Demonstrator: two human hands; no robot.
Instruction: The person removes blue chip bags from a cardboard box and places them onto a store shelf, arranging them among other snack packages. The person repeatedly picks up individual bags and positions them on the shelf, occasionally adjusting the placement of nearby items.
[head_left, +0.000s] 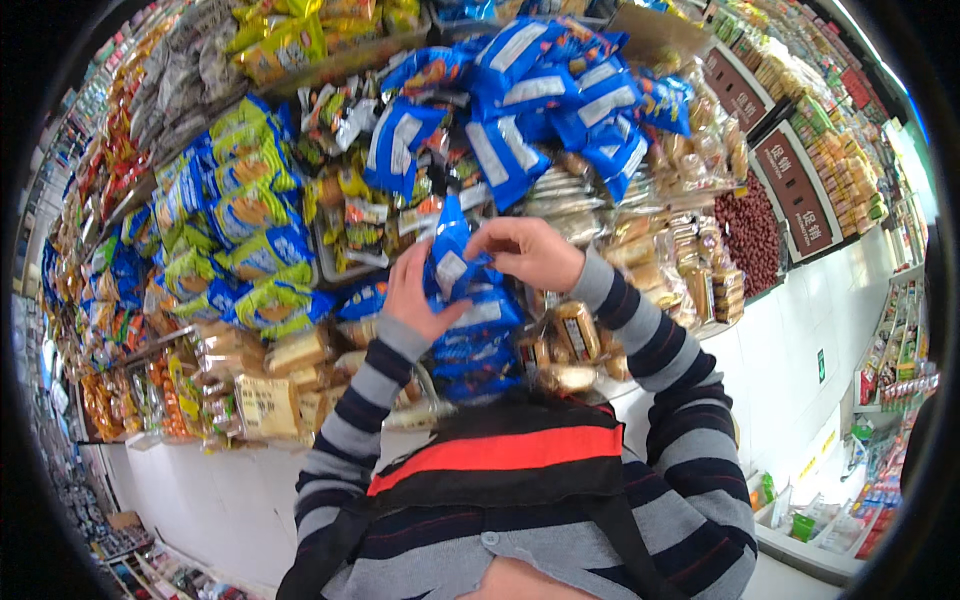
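A blue snack bag (452, 259) with a white printed panel stands tilted between my two hands, above a display of packaged food. My left hand (418, 292) holds its left side, thumb spread low across the front. At the upper right edge, the bent fingers of my right hand (529, 251) grip the same bag. Directly beneath lies a row of similar blue bags (476, 330), stacked toward my body. Beyond my hands, a loose heap of blue bags (517, 97) rests on other small packets. The fingertips are partly hidden by the bag.
Green-and-blue packets (247, 210) stand in rows to the left. Wrapped bread (577, 330) lies near my right forearm, with a bin of dark red pieces (746, 232) beyond it. Brown signs (799, 191) edge the display. Clear packs (270, 405) line the front left edge.
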